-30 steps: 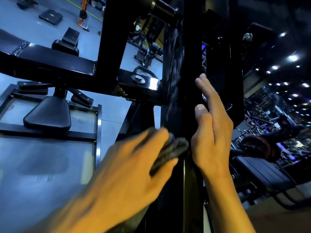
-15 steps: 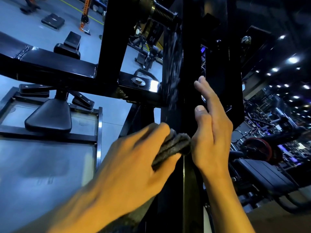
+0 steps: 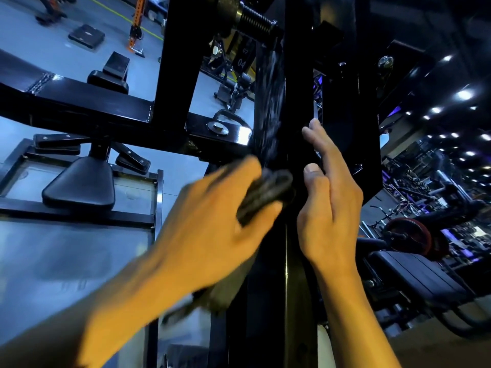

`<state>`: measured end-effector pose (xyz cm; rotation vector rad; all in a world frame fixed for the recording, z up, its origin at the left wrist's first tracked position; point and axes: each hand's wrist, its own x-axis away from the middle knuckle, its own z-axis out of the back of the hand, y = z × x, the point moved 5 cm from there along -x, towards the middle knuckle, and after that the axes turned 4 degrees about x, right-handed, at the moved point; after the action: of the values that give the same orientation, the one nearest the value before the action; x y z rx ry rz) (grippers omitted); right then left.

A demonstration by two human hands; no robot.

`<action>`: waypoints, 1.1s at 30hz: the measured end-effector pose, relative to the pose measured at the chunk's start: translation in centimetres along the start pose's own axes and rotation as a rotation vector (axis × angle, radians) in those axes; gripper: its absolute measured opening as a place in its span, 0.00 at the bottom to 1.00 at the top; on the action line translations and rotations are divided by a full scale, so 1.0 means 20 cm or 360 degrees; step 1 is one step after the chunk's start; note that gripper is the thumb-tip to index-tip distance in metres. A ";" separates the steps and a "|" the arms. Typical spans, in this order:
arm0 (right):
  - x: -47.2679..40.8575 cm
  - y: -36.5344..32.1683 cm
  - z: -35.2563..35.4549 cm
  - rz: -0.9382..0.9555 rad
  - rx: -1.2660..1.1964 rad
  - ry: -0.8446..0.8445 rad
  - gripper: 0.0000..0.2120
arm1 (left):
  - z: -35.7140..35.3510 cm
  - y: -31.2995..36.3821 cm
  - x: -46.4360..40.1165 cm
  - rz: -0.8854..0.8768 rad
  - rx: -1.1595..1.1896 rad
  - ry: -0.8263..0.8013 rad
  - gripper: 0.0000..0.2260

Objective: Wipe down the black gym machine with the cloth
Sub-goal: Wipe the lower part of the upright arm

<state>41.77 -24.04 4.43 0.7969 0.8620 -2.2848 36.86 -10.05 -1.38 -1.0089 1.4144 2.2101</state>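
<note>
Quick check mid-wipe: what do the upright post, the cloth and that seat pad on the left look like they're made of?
Upright post: likely steel with glossy black paint, since a bright highlight runs down its edge. Cloth, gripped by the left hand: dark, soft ribbed fabric, possibly microfibre, bunched in folds. Seat pad: padded black vinyl or leather-like cover with a dull sheen and rounded edges.

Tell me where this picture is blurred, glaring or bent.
Head view: the left hand and its dark cloth are smeared by motion blur, while the right hand looks sharp. A bright glare patch sits on the machine's joint plate, ceiling lights blow out at right, and the wide lens bends the black upright post and the floor lines.
</note>
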 end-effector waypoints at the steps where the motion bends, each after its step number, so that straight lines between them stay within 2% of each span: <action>1: 0.00 0.00 0.00 -0.0003 0.0001 0.0001 0.22 | 0.03 -0.01 -0.08 -0.0022 -0.0060 0.0087 0.12; 4: 0.00 0.00 0.00 -0.0016 0.0004 0.0007 0.23 | 0.06 -0.03 -0.19 -0.0009 -0.0097 0.0202 0.13; 8: 0.00 0.00 0.00 0.0005 0.0009 0.0002 0.22 | -0.01 -0.01 0.07 0.0104 0.0110 -0.0055 0.11; 10: 0.00 0.00 0.00 -0.0007 0.0009 0.0006 0.22 | -0.04 0.01 0.18 0.0078 0.0080 -0.0116 0.11; 13: 0.00 0.00 -0.01 0.0006 0.0025 0.0006 0.22 | -0.02 0.00 0.06 0.0031 0.0025 -0.0028 0.11; 17: 0.00 0.00 0.00 0.0008 0.0004 0.0020 0.22 | 0.06 0.00 -0.19 -0.0082 -0.0211 0.0224 0.12; 19: 0.00 0.00 0.00 0.0017 0.0012 0.0020 0.22 | 0.05 0.02 -0.14 -0.0072 -0.0195 0.0172 0.11; 22: 0.00 0.00 0.00 0.0010 0.0001 -0.0001 0.22 | 0.00 0.09 0.09 -0.0013 -0.0101 -0.0073 0.09; 24: 0.00 0.00 0.00 0.0012 -0.0024 -0.0011 0.22 | -0.02 0.12 0.16 -0.0070 -0.0157 -0.0116 0.08; 27: 0.00 0.00 0.00 0.0046 -0.0019 -0.0010 0.21 | 0.01 0.13 0.01 -0.0148 -0.0257 -0.0018 0.08; 30: 0.00 0.00 0.01 0.0048 -0.0118 0.0028 0.21 | 0.09 0.14 -0.29 -0.0102 -0.0496 0.0183 0.11; 33: -0.01 0.02 0.02 -0.0005 -0.0220 0.0055 0.22 | 0.10 0.16 -0.35 -0.0121 -0.0625 0.0161 0.10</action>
<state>41.97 -24.48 4.64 0.7756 1.0256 -2.1925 39.07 -9.11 6.24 -1.2925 0.9765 2.4642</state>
